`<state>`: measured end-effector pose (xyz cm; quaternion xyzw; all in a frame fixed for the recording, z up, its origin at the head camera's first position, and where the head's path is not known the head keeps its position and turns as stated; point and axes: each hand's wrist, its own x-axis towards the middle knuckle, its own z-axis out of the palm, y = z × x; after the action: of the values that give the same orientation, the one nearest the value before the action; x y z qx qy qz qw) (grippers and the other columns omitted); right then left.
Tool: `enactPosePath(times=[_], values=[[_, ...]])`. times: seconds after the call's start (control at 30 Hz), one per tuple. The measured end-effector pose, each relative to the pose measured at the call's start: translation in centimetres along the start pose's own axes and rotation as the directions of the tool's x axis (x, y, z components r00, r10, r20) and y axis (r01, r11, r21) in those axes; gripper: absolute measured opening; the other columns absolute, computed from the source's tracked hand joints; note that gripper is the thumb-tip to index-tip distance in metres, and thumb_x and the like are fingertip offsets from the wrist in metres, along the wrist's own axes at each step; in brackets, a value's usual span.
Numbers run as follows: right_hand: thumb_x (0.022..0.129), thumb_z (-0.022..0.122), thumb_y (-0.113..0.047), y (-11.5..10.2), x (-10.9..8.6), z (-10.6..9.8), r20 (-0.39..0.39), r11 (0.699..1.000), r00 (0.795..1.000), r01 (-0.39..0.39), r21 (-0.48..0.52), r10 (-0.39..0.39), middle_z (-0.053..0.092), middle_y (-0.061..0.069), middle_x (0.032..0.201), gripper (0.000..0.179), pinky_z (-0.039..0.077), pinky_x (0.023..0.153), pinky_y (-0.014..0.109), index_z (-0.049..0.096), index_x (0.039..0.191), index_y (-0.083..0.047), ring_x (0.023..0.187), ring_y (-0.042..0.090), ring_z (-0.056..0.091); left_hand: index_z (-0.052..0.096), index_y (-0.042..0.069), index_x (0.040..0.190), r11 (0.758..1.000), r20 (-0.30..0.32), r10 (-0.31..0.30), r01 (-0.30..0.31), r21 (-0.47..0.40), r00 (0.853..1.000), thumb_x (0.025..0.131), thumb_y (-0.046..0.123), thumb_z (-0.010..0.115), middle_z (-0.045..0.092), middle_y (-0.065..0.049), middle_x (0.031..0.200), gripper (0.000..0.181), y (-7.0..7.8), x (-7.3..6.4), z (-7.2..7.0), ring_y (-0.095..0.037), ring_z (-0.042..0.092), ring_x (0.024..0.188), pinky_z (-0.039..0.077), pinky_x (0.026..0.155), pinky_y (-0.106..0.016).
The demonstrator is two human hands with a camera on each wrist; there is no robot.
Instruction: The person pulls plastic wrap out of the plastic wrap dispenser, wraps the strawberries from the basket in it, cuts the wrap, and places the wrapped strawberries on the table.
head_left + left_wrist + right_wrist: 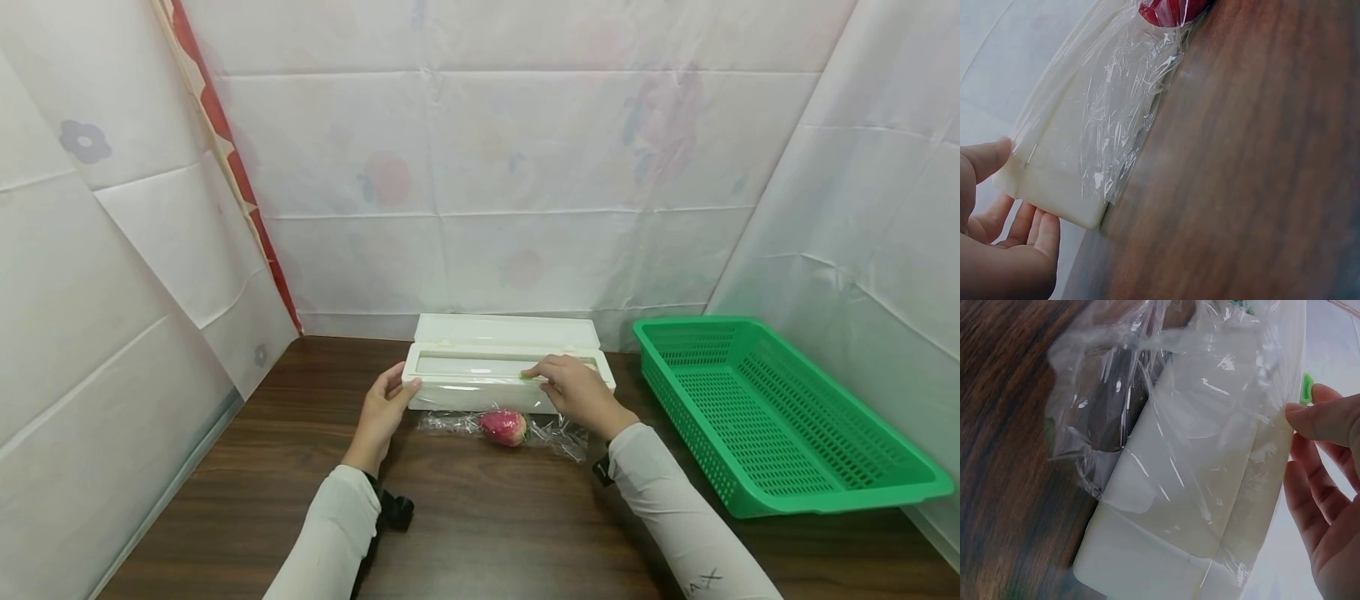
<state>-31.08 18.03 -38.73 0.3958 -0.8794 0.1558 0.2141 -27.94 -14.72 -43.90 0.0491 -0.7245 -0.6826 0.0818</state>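
Observation:
A white plastic-wrap dispenser (424, 351) lies lengthwise on the table, its lid (506, 330) tipped back. At its left end, my left hand (381, 414) grips the corner, thumb on the top edge and fingers underneath in the left wrist view. Along the front edge, my right hand (577, 390) pinches a small green slide cutter (1307, 389) between thumb and forefinger. Clear plastic wrap (1113, 131) hangs over the dispenser's front onto the table. A pink-red fruit (502, 427) with a pale end lies in the wrap, close in front of the dispenser.
To the right stands a green slotted plastic basket (720, 492). Brown wood-grain table (480, 533) spreads in front. White printed sheeting (517, 150) closes off the back and both sides, right behind the raised lid.

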Motion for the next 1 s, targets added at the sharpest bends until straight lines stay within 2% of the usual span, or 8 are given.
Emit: enactPosePath(times=[0.4, 0.73, 0.87, 1.0], values=[[0.091, 0.065, 0.007, 0.22, 0.41, -0.18, 0.091, 0.998, 0.993, 0.070, 0.000, -0.070, 0.070, 0.003, 0.118, 0.042, 0.051, 0.091, 0.042, 0.071, 0.125, -0.016, 0.106, 0.025, 0.064, 0.039, 0.007, 0.152, 1.000, 0.000, 0.000, 0.000, 0.006, 1.000, 0.099, 0.027, 0.067, 0.042, -0.017, 0.149, 0.063, 0.03, 0.01, -0.06, -0.033, 0.042, 0.136, 0.038, 0.110, -0.048], [0.091, 0.063, 0.008, 0.21, 0.83, -0.30, 0.123, 0.994, 0.987, 0.106, -0.008, -0.104, 0.069, 0.002, 0.122, 0.046, 0.048, 0.099, 0.044, 0.068, 0.130, -0.016, 0.109, 0.023, 0.062, 0.038, 0.008, 0.153, 1.000, 0.008, -0.007, 0.007, -0.001, 1.000, 0.099, 0.028, 0.066, 0.041, -0.016, 0.150, 0.063, 0.11, -0.04, -0.14, -0.033, 0.041, 0.137, 0.037, 0.110, -0.048], [0.091, 0.064, 0.005, 0.20, 0.73, -0.37, 0.112, 0.996, 0.990, 0.083, 0.023, -0.085, 0.070, 0.004, 0.119, 0.044, 0.049, 0.094, 0.043, 0.067, 0.132, -0.012, 0.095, 0.019, 0.062, 0.038, 0.010, 0.152, 1.000, 0.018, -0.011, 0.011, -0.005, 1.000, 0.100, 0.027, 0.065, 0.041, -0.015, 0.150, 0.061, 0.02, 0.02, -0.10, -0.031, 0.041, 0.137, 0.038, 0.110, -0.047], [0.092, 0.067, -0.001, 0.08, 0.64, -0.26, 0.043, 0.998, 0.999, 0.022, 0.058, -0.024, 0.070, 0.006, 0.109, 0.040, 0.054, 0.079, 0.037, 0.066, 0.131, -0.006, 0.081, 0.015, 0.058, 0.038, 0.009, 0.152, 1.000, 0.028, -0.009, 0.009, -0.008, 1.000, 0.100, 0.027, 0.065, 0.041, -0.015, 0.150, 0.062, 0.03, 0.02, -0.05, -0.032, 0.041, 0.138, 0.038, 0.110, -0.047]])
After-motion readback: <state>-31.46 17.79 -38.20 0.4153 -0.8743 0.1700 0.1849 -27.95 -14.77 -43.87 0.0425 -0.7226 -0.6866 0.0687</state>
